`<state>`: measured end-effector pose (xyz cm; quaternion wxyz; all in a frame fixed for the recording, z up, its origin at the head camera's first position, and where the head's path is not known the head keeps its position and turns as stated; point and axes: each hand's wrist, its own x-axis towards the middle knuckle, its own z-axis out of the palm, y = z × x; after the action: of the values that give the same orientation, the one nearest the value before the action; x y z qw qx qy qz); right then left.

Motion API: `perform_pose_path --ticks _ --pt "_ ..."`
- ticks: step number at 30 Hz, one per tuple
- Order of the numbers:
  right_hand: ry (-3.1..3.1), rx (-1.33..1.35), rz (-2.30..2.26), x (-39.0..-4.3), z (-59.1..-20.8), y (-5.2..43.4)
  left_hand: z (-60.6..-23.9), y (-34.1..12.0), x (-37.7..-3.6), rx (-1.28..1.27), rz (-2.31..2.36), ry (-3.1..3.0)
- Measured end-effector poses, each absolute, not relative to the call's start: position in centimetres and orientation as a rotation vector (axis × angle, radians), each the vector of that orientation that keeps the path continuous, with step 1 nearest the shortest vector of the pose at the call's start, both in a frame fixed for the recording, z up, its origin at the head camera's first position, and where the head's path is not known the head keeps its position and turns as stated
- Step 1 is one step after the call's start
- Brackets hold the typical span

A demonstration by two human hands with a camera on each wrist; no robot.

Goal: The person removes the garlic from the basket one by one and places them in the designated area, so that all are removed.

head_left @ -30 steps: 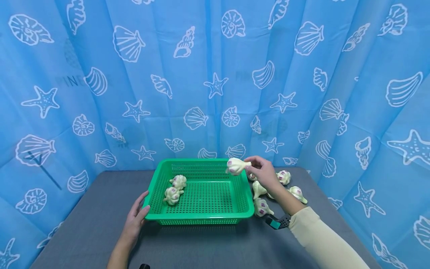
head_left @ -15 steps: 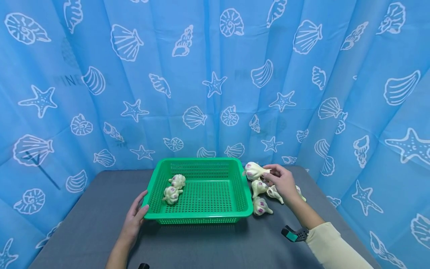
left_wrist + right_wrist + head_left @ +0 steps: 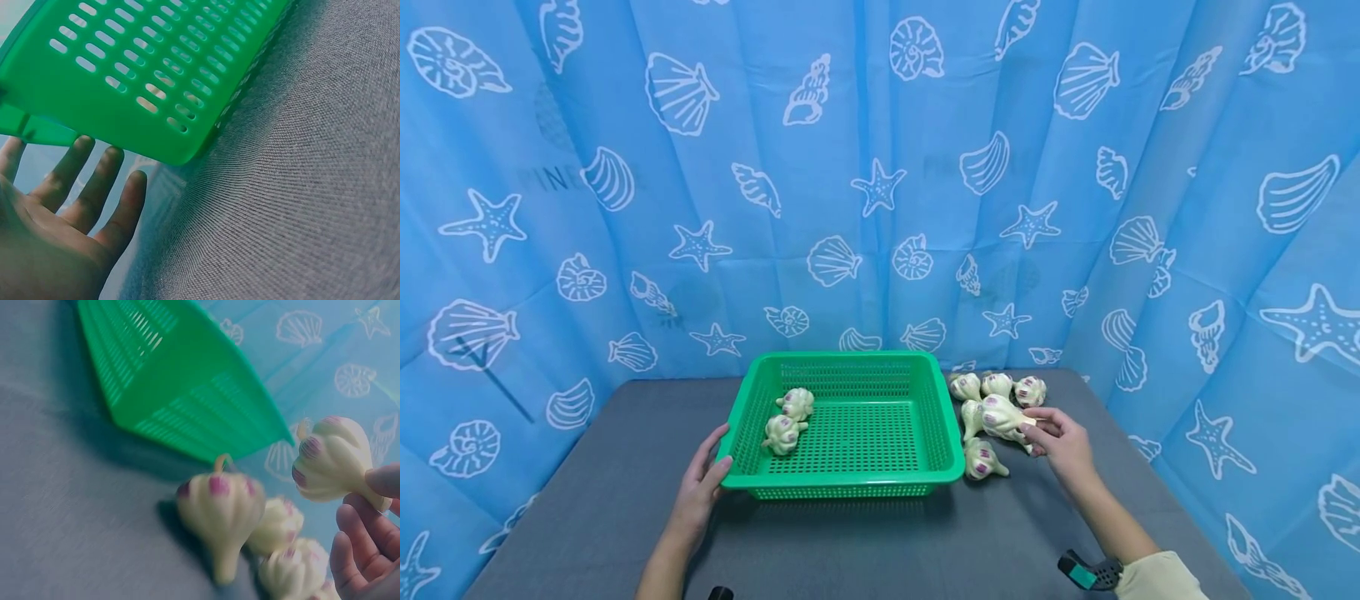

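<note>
In the head view my left hand (image 3: 696, 487) holds the left rim of a green plastic basket (image 3: 850, 481), its thumb on the rim near the front corner. The left wrist view shows the other fingers, nearly straight, with fingertips at the rim's underside. Two garlic bulbs (image 3: 796, 404) lie inside at the left. Right of the basket, my right hand (image 3: 1063, 450) pinches another garlic bulb (image 3: 1002, 417) by its stem, thumb against fingers. The held bulb (image 3: 337, 459) is root end toward the basket, over other bulbs that it partly hides.
Several more garlic bulbs cluster on the grey cloth table (image 3: 865, 550) along the basket's right side, including a near bulb (image 3: 982, 460) and a far one (image 3: 1030, 391). A blue shell-patterned curtain (image 3: 880, 250) hangs behind the table and at both sides.
My right hand has carried the pinched garlic bulb from above the basket's right rim, rightward and nearer, to over the loose bulbs. The left hand and basket stay nearly in place.
</note>
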<state>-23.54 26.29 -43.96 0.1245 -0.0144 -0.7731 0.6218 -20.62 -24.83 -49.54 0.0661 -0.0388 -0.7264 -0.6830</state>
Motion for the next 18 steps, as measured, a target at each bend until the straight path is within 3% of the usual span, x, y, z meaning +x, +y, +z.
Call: perform_pose_path --ticks 18 --pt "-2.319 -0.309 1.819 -21.3 -47.8 29.1 -49.6 -25.0 -20.8 -0.141 -2.091 -2.169"
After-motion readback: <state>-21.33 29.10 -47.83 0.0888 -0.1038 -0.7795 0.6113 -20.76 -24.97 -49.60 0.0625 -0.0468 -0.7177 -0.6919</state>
